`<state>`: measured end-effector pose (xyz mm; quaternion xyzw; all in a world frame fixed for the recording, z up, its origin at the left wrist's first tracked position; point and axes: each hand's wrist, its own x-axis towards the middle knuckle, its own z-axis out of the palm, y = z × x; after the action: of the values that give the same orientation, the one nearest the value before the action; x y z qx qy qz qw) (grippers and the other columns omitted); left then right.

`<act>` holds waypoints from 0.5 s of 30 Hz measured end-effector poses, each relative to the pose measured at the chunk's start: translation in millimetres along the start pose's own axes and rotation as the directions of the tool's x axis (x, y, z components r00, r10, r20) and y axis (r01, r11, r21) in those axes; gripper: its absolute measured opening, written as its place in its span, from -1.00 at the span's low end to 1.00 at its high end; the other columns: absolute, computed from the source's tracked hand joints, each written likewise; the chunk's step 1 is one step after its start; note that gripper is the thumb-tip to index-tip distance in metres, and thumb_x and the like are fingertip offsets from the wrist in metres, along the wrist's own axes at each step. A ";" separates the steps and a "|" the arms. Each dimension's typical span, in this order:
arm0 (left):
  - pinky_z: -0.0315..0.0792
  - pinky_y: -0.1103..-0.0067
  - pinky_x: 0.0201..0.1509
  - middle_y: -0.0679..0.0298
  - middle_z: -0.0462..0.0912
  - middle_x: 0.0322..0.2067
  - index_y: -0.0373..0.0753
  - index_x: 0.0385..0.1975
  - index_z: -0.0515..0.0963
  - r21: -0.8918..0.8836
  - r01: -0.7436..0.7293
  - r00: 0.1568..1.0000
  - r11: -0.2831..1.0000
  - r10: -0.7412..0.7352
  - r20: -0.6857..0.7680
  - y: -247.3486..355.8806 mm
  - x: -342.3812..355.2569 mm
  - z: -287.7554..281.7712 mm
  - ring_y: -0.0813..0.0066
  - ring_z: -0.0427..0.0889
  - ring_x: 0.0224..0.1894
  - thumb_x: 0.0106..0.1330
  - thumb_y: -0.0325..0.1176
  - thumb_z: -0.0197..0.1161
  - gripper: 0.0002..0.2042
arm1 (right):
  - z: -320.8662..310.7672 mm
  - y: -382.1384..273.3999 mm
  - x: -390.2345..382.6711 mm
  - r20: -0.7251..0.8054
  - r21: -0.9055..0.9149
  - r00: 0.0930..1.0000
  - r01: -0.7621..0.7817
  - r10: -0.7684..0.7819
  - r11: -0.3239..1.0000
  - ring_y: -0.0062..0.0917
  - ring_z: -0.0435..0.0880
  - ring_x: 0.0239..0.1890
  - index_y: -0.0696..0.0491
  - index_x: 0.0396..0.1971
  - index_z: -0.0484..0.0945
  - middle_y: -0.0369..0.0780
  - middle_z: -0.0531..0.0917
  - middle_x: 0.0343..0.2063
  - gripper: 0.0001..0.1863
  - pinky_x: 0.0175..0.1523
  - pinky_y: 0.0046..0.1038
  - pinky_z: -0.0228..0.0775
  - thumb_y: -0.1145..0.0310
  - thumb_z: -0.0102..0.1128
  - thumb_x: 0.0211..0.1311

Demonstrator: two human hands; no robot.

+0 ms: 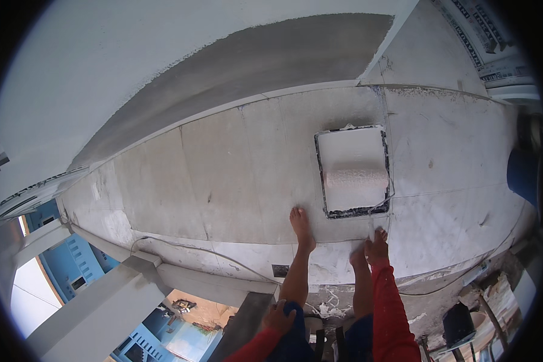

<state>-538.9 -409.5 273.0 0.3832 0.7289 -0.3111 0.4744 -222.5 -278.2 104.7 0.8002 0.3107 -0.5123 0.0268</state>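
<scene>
My right hand (377,247) grips the handle of a paint roller (356,178), whose pale sleeve lies in a black-rimmed tray (320,163) of white paint on the tiled floor. The wire frame curves round the roller's right end down to the handle. My left hand (278,320) rests on my left thigh at the blue shorts, holding nothing, fingers loosely bent. My bare feet (300,229) are just below the tray.
A wall (163,54), white above and grey along its foot, runs along the upper left. A cable (193,246) trails along a ledge over a drop at lower left. Buckets (522,175) stand at right, with other gear (458,326) at lower right.
</scene>
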 end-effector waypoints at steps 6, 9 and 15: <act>0.44 0.17 0.17 -0.01 0.45 0.12 0.05 0.28 0.34 0.019 0.007 1.000 1.000 -0.007 -0.018 -2.3 4.3 -0.3 -0.08 0.55 0.11 0.23 0.19 0.17 -0.35 | 10.9 28.2 -23.6 0.012 -0.035 1.000 0.024 -0.023 0.999 0.11 0.66 -0.25 0.15 0.06 0.38 0.20 0.64 -0.33 -0.52 -0.11 0.00 0.52 0.26 0.08 0.15; 0.44 0.15 0.16 -0.01 0.47 0.10 0.06 0.28 0.34 -0.001 -0.070 0.996 0.998 0.069 -0.059 -2.2 3.0 -2.2 -0.09 0.55 0.10 0.23 0.18 0.17 -0.36 | 23.1 57.0 17.0 -0.057 -0.305 0.939 0.306 -0.338 0.902 0.09 0.67 -0.25 0.20 0.08 0.37 0.19 0.65 -0.31 -0.46 -0.12 -0.02 0.52 0.24 0.07 0.12; 0.45 0.15 0.15 -0.02 0.50 0.06 0.04 0.24 0.37 0.043 0.000 0.999 0.999 0.001 -0.037 -0.1 4.0 4.7 -0.09 0.56 0.09 0.22 0.15 0.20 -0.39 | 5.4 29.9 -5.4 -0.021 -0.086 1.000 -0.002 0.000 0.996 0.03 0.69 -0.25 0.21 0.12 0.37 0.17 0.67 -0.33 -0.43 -0.10 -0.06 0.54 0.24 0.07 0.11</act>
<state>-537.9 -412.3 267.6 0.3993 0.7305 -0.3195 0.4526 -212.7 -306.7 98.5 0.8039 0.3322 -0.4899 0.0583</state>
